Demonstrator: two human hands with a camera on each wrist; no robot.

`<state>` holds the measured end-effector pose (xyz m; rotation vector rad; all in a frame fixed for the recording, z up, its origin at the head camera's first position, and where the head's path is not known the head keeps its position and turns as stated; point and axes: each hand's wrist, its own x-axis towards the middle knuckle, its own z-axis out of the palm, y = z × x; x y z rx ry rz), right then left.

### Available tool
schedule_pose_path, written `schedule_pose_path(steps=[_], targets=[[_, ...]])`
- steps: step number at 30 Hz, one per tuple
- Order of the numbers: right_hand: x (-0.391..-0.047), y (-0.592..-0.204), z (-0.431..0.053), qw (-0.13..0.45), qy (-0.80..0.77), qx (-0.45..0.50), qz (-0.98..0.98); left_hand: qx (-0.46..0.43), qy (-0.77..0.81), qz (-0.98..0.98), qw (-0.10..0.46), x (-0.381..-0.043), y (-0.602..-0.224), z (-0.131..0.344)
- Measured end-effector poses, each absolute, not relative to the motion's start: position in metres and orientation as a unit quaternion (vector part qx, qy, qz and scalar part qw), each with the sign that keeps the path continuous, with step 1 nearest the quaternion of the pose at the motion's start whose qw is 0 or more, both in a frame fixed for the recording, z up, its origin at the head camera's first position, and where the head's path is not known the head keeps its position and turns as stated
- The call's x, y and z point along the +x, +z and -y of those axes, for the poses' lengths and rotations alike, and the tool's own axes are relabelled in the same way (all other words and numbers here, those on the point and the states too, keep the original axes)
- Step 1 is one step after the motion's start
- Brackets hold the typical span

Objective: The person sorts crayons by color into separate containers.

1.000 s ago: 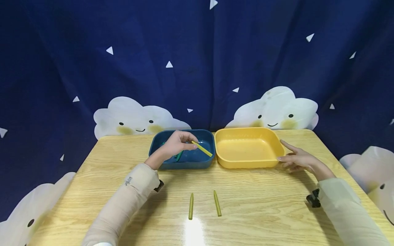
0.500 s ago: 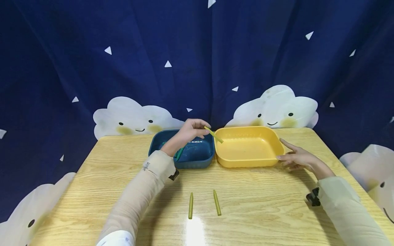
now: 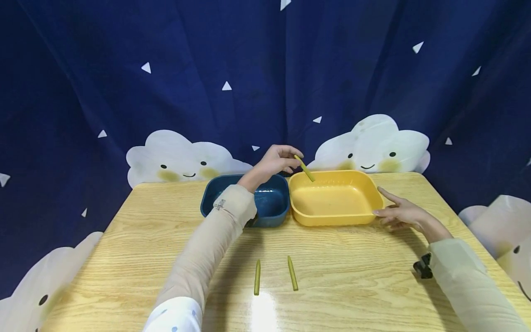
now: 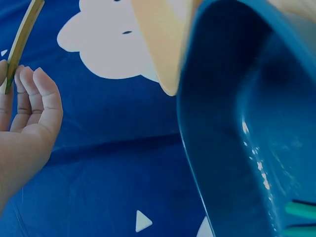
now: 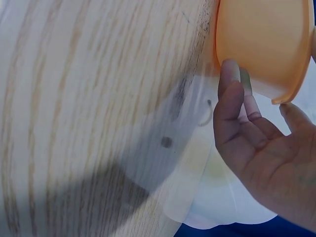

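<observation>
In the head view my left hand (image 3: 279,159) pinches a yellow crayon (image 3: 304,168) between thumb and fingertips. The crayon slants down, its lower end over the far left part of the yellow bin (image 3: 332,221). The left wrist view shows this crayon (image 4: 22,37) upright in the fingers, the other fingers loosely bent. My right hand (image 3: 402,214) touches the bin's right end from outside, fingers spread along its wall. Behind my left forearm stands a blue bin (image 3: 271,221); green sticks (image 4: 301,210) lie inside it. Two more yellow crayons (image 3: 257,277) (image 3: 292,273) lie on the table.
The two bins stand side by side at the back of the wooden table (image 3: 340,281). A dark blue curtain (image 3: 186,92) with white clouds and triangles hangs directly behind them. A bright glare spot shows near the front.
My left hand has carried the crayon from over the blue bin up and rightward to the yellow bin's far left corner. The right hand and both bins have stayed put.
</observation>
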<state>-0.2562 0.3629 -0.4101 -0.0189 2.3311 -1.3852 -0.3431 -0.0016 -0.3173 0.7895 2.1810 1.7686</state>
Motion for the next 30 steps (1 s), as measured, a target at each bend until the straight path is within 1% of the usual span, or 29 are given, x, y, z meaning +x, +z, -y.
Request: schedule_pose_path(steps=[13, 17, 24, 30], targets=[[-0.255, -0.408, -0.361, 0.211, -0.495, 0.000, -0.843, 0.249, 0.634, -0.713, 0.166, -0.364, -0.314, -0.047], [-0.255, -0.408, -0.361, 0.207, -0.495, -0.004, -0.844, 0.235, 0.641, -0.711, 0.170, -0.370, -0.317, -0.058], [-0.256, -0.409, -0.363, 0.206, -0.498, -0.004, -0.843, 0.236, 0.654, -0.702, 0.156, -0.379, -0.321, -0.077], [-0.256, -0.410, -0.365, 0.204, -0.496, -0.004, -0.844, 0.229, 0.668, -0.685, 0.177, -0.390, -0.325, -0.095]])
